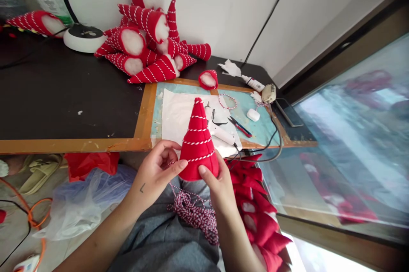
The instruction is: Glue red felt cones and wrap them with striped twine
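Note:
A red felt cone hat (198, 148) stands tip up between my hands, wound with red-and-white twisted cord. My right hand (217, 182) grips its lower right side, thumb across the front. My left hand (161, 163) is at the lower left, its thumb on the felt and its other fingers curled around a strand of the cord; the fingertips are partly hidden. A heap of the same twisted cord (198, 216) lies on my lap, with a strand rising toward my left hand.
On the desk (73, 105) are stuffed striped cones (153, 71), a lamp base (83, 38), a white glue gun (223, 134), scissors (241, 127), a cord loop (234, 101) and a phone (288, 112). Red cones (265, 216) fill the space at my right. Plastic bags (86, 204) lie below left.

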`<state>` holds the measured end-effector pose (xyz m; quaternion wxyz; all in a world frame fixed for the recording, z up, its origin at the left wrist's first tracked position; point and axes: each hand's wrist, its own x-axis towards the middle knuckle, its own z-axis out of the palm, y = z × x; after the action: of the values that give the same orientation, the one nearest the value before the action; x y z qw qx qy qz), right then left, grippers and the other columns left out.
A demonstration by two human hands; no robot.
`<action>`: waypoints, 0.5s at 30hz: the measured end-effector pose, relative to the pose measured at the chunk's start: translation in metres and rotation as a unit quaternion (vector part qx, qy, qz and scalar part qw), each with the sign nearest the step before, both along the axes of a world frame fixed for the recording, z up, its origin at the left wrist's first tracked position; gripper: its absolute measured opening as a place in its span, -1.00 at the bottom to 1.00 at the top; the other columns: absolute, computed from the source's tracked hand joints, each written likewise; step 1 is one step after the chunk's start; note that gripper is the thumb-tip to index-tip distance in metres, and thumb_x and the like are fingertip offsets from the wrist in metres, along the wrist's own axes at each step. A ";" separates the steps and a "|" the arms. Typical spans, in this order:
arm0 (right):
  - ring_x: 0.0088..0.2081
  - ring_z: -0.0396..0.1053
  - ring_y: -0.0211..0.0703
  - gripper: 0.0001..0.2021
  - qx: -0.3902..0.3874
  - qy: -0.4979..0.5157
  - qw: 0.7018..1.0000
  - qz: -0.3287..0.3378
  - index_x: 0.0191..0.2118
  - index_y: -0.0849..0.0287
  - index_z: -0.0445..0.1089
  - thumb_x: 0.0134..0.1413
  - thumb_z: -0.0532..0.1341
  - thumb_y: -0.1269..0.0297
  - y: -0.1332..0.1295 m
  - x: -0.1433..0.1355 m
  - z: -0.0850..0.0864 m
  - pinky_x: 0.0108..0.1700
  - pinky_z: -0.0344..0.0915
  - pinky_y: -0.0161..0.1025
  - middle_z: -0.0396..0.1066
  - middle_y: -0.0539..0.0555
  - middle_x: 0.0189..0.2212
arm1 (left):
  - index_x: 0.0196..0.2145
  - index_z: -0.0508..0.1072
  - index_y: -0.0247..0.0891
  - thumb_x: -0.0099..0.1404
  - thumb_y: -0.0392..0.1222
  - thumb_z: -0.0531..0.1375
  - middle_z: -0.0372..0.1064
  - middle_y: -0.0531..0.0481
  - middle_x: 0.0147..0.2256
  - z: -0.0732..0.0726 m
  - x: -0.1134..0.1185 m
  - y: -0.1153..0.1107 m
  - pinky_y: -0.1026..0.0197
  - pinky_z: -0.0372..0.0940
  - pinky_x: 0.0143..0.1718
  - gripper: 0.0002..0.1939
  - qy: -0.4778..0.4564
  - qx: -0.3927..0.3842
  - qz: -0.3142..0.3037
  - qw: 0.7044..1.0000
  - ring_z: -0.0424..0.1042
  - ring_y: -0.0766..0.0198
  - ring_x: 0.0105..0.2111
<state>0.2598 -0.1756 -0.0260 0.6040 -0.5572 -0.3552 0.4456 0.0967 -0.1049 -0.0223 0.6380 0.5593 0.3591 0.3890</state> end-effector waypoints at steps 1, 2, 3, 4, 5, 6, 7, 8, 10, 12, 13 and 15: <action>0.03 0.53 0.14 -0.47 0.005 0.036 0.999 0.003 0.08 0.04 0.49 0.02 0.47 -0.04 0.001 0.001 -0.002 0.16 0.42 0.10 0.58 0.13 0.00 | -0.11 0.41 -0.21 0.31 0.14 0.39 0.26 0.10 -0.41 -0.003 -0.002 0.003 0.31 0.19 -0.39 -0.58 -0.001 -0.004 -0.005 1.000 0.26 0.33 -0.42; 0.03 0.54 0.14 -0.50 0.011 0.074 0.997 0.007 0.07 0.04 0.51 0.04 0.46 -0.04 0.001 0.002 -0.003 0.17 0.41 0.09 0.59 0.12 -0.02 | -0.16 0.43 -0.23 0.30 0.15 0.39 0.27 0.10 -0.42 -0.006 -0.004 0.007 0.32 0.18 -0.39 -0.57 -0.002 -0.010 -0.012 1.000 0.26 0.34 -0.42; 0.03 0.54 0.14 -0.51 0.016 0.113 0.993 0.012 0.05 0.05 0.53 0.04 0.46 -0.04 0.001 0.002 -0.004 0.18 0.41 0.08 0.60 0.12 -0.03 | -0.20 0.43 -0.25 0.28 0.17 0.40 0.28 0.09 -0.42 -0.010 -0.006 0.010 0.32 0.17 -0.39 -0.56 -0.007 -0.018 -0.020 1.000 0.26 0.34 -0.41; 0.02 0.55 0.14 -0.52 0.020 0.152 0.988 0.016 0.04 0.05 0.55 0.04 0.45 -0.04 0.000 0.002 -0.005 0.17 0.41 0.08 0.61 0.12 -0.04 | -0.23 0.44 -0.26 0.25 0.19 0.42 0.28 0.08 -0.43 -0.013 -0.006 0.013 0.33 0.16 -0.40 -0.54 -0.015 -0.027 -0.029 0.999 0.26 0.34 -0.42; 0.02 0.56 0.15 -0.52 0.022 0.189 0.982 0.022 0.04 0.06 0.56 0.03 0.45 -0.05 0.000 0.001 -0.007 0.16 0.42 0.07 0.62 0.12 -0.06 | -0.24 0.45 -0.27 0.22 0.20 0.44 0.28 0.08 -0.43 -0.016 -0.006 0.015 0.34 0.15 -0.41 -0.51 -0.026 -0.037 -0.039 0.998 0.25 0.35 -0.43; 0.01 0.56 0.16 -0.51 0.022 0.220 0.975 0.030 0.02 0.07 0.58 0.02 0.46 -0.07 -0.001 0.000 -0.008 0.15 0.43 0.07 0.63 0.12 -0.08 | -0.22 0.46 -0.27 0.19 0.21 0.46 0.28 0.09 -0.44 -0.018 -0.005 0.016 0.34 0.14 -0.43 -0.49 -0.041 -0.051 -0.051 0.997 0.24 0.36 -0.44; 0.00 0.56 0.17 -0.50 0.021 0.244 0.969 0.039 0.00 0.08 0.59 0.00 0.46 -0.09 -0.001 -0.001 -0.009 0.14 0.44 0.07 0.64 0.13 -0.11 | -0.20 0.47 -0.28 0.16 0.22 0.47 0.28 0.08 -0.44 -0.020 -0.003 0.016 0.34 0.13 -0.44 -0.46 -0.059 -0.065 -0.064 0.994 0.23 0.36 -0.45; 0.00 0.56 0.19 -0.49 0.019 0.259 0.964 0.049 -0.03 0.09 0.60 -0.03 0.46 -0.13 -0.001 -0.003 -0.010 0.13 0.45 0.07 0.64 0.14 -0.15 | -0.19 0.48 -0.27 0.13 0.23 0.49 0.29 0.08 -0.43 -0.021 -0.001 0.015 0.34 0.13 -0.44 -0.44 -0.079 -0.078 -0.076 0.991 0.23 0.37 -0.46; 0.01 0.54 0.20 -0.46 0.021 0.262 0.963 0.059 -0.09 0.12 0.61 -0.05 0.43 -0.22 0.000 -0.006 -0.013 0.12 0.45 0.07 0.64 0.16 -0.17 | -0.21 0.48 -0.27 0.12 0.23 0.49 0.32 0.07 -0.43 -0.021 0.004 0.010 0.33 0.15 -0.43 -0.45 -0.119 -0.093 -0.089 0.985 0.23 0.37 -0.46; 0.04 0.51 0.13 -0.48 0.033 0.221 0.974 0.044 -0.07 0.09 0.57 0.02 0.40 -0.23 0.001 -0.006 -0.016 0.13 0.42 0.01 0.61 0.14 -0.10 | -0.26 0.47 -0.27 0.14 0.24 0.48 0.35 0.04 -0.42 -0.021 0.007 0.005 0.32 0.18 -0.40 -0.46 -0.144 -0.093 -0.077 0.982 0.26 0.35 -0.45; 0.05 0.49 0.07 -0.51 0.040 0.190 0.981 0.028 -0.03 0.06 0.55 0.07 0.40 -0.19 0.002 -0.005 -0.017 0.13 0.41 -0.04 0.59 0.11 -0.05 | -0.27 0.47 -0.27 0.15 0.25 0.47 0.35 0.04 -0.41 -0.021 0.008 0.003 0.32 0.19 -0.39 -0.47 -0.148 -0.087 -0.063 0.983 0.27 0.35 -0.44; 0.03 0.47 -0.04 -0.62 0.049 0.126 0.991 -0.001 0.02 -0.01 0.48 0.17 0.38 -0.06 0.001 0.000 -0.016 0.12 0.39 -0.12 0.55 0.04 -0.01 | -0.26 0.47 -0.26 0.19 0.24 0.45 0.35 0.04 -0.40 -0.021 0.006 0.002 0.33 0.20 -0.38 -0.49 -0.130 -0.065 -0.032 0.989 0.29 0.34 -0.42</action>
<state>0.2596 -0.1745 -0.0424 0.6709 -0.4668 -0.2970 0.4937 0.1024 -0.1029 -0.0432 0.7266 0.4721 0.2796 0.4136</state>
